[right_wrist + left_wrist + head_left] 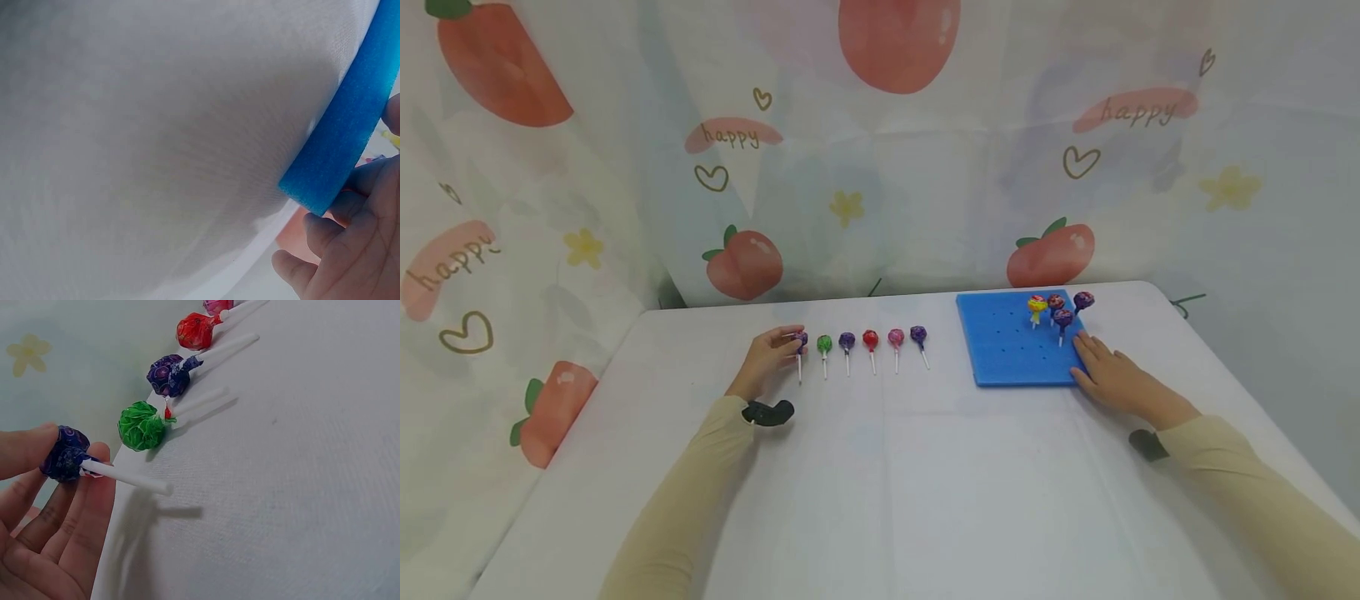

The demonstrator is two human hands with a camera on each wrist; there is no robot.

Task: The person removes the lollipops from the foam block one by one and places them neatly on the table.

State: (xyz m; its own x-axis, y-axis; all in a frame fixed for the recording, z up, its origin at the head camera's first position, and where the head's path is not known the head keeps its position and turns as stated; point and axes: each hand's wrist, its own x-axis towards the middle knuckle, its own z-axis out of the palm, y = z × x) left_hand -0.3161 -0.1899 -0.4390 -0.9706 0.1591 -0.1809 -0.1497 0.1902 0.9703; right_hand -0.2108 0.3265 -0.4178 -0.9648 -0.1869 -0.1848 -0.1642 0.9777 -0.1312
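My left hand pinches the wrapped head of a purple lollipop between thumb and fingers, at the left end of a row. In the left wrist view its white stick stands off the table, its shadow apart below. Beside it lie a green lollipop, another purple one and a red one. At the right, my right hand rests with extended fingers against the right edge of a blue foam board. Several lollipops stand in the board's back right part, a yellow one among them.
Farther right in the row lie a pink lollipop and a purple one. Small holes dot the board's top. A white cloth covers the table, and a printed curtain hangs behind it.
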